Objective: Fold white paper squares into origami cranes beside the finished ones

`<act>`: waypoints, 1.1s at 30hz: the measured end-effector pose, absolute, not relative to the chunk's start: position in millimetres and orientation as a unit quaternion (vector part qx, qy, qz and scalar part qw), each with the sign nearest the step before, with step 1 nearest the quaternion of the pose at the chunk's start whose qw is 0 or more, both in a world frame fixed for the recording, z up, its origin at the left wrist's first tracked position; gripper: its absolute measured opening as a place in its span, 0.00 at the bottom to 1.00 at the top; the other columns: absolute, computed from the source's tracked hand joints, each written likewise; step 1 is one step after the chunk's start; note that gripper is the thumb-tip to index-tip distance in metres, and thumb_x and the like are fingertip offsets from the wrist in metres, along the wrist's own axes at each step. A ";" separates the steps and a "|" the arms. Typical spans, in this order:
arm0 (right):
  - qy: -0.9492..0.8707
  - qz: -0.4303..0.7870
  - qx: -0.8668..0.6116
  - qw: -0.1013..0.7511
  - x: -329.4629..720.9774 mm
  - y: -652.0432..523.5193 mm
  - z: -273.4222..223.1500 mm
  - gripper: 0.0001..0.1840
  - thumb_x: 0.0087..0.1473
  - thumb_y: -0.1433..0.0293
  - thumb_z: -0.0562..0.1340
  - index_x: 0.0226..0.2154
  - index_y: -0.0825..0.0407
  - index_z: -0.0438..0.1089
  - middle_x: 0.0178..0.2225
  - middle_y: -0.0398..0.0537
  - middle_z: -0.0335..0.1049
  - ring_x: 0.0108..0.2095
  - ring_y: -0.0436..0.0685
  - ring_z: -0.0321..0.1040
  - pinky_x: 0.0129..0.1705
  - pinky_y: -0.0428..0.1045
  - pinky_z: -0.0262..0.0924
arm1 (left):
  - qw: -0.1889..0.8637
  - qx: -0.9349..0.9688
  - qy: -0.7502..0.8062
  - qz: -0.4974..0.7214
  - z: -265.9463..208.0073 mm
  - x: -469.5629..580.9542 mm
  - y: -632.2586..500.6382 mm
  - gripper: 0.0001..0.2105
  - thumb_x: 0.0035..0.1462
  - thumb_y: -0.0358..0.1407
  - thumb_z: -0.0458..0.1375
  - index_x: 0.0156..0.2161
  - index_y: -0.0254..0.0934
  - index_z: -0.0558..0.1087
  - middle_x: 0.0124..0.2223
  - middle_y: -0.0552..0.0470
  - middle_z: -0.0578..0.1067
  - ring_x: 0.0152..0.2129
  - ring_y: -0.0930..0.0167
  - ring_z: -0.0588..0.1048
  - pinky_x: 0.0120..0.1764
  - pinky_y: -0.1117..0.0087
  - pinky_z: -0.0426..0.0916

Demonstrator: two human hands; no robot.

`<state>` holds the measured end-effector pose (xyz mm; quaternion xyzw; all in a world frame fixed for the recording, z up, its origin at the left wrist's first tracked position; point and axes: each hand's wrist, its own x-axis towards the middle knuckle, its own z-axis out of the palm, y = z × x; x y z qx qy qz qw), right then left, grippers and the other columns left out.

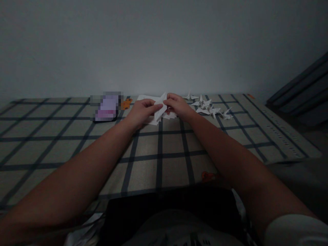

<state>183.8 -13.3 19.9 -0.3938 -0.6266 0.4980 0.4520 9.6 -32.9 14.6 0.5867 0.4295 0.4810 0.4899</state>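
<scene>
Between my two hands is a piece of folded white paper (161,108), a narrow pointed diamond standing at a slant. My left hand (144,110) pinches its left side, thumb on the near face. On the right side, my right hand (177,105) grips it with bent fingers. Under and behind the hands lie white paper sheets (146,98), partly covered. Several folded paper cranes (203,104) sit in a loose group just right of my right hand.
A phone (107,107), its picture blurred into blocks, lies to the left. The checked tablecloth (146,147) covers the table, which meets a pale wall (153,44) at the back. Dark curtain folds (304,92) hang at the far right.
</scene>
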 end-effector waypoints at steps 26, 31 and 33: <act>-0.642 0.436 -0.394 0.492 189.6 -15.0 22.1 0.19 0.60 0.68 0.65 0.53 0.46 0.64 0.29 0.37 0.69 0.24 0.46 0.65 0.29 0.42 0.62 | 0.578 0.490 0.379 0.531 18.2 9.2 -26.0 0.09 0.55 0.33 0.66 0.42 0.33 0.79 0.34 0.52 0.78 0.24 0.80 0.71 0.28 0.80 0.66; -0.692 0.457 -0.364 0.424 189.7 -12.4 15.8 0.16 0.57 0.71 0.67 0.49 0.50 0.71 0.29 0.41 0.70 0.27 0.48 0.67 0.29 0.43 0.64 | 0.594 0.469 0.401 0.515 20.5 10.0 -27.5 0.13 0.57 0.29 0.64 0.48 0.33 0.78 0.38 0.48 0.79 0.25 0.78 0.73 0.31 0.78 0.68; -0.693 0.452 -0.366 0.425 190.2 -8.9 12.6 0.12 0.56 0.72 0.67 0.45 0.52 0.74 0.32 0.44 0.73 0.29 0.48 0.69 0.30 0.43 0.65 | 0.599 0.466 0.410 0.505 19.9 9.9 -28.0 0.14 0.57 0.29 0.65 0.49 0.33 0.78 0.40 0.46 0.80 0.28 0.76 0.75 0.32 0.76 0.70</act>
